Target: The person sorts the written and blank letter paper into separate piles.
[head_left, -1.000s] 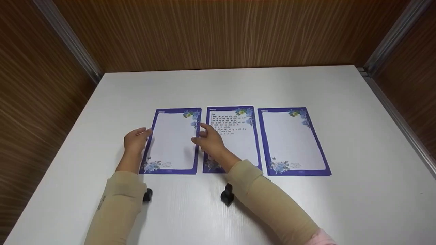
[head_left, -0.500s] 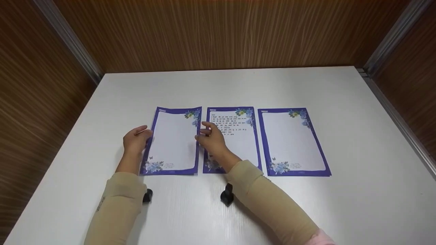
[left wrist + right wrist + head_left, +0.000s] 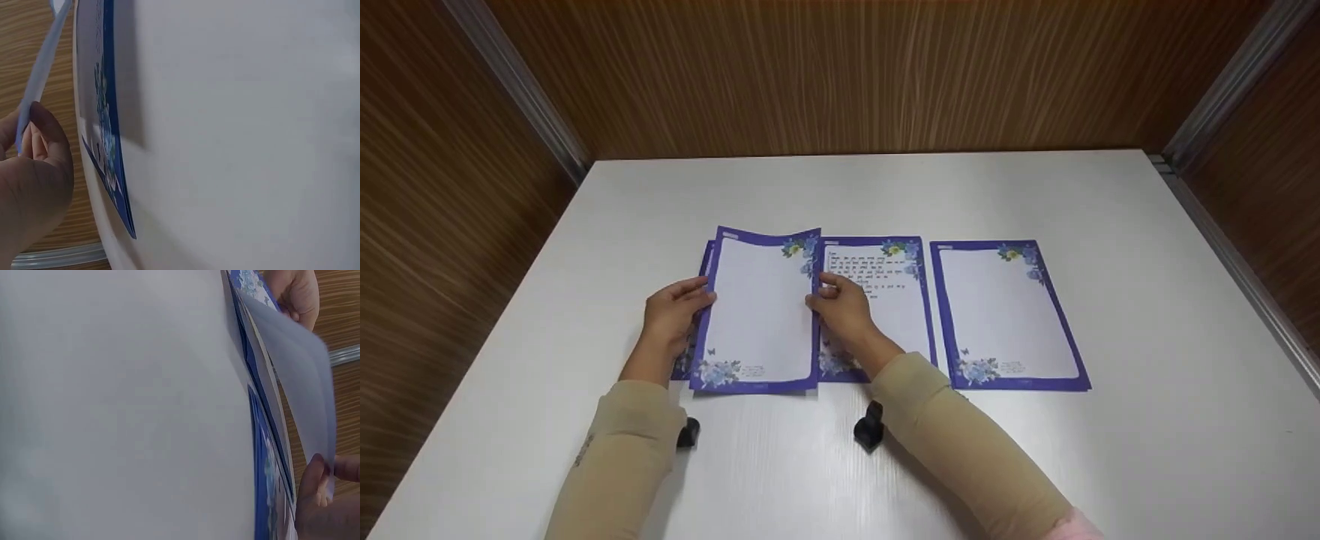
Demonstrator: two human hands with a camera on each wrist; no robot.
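Both hands hold up a sheet of stationery paper [image 3: 761, 315], blank white with a purple border and blue flowers at two corners. My left hand [image 3: 673, 311] pinches its left edge, thumb in front. At the right edge, my right hand [image 3: 844, 307] pinches it between thumb and fingers. The sheet bows a little, raised off the table as the left wrist view shows. Behind it peeks another purple-bordered sheet [image 3: 684, 364] on the table. A middle sheet with handwriting [image 3: 885, 322] lies flat, partly covered by the raised sheet and my right hand.
To the right lies another blank purple-bordered sheet [image 3: 1009, 315], with further paper edges under its lower right corner. Black objects [image 3: 870, 427] show beside both forearms. The white table [image 3: 1170, 330] meets wood-grain panels [image 3: 870, 75] at the back and sides.
Both hands have lifted the top left sheet off the sheet beneath and shifted it right, where it now overlaps the handwritten one. My right hand has moved slightly right with it.
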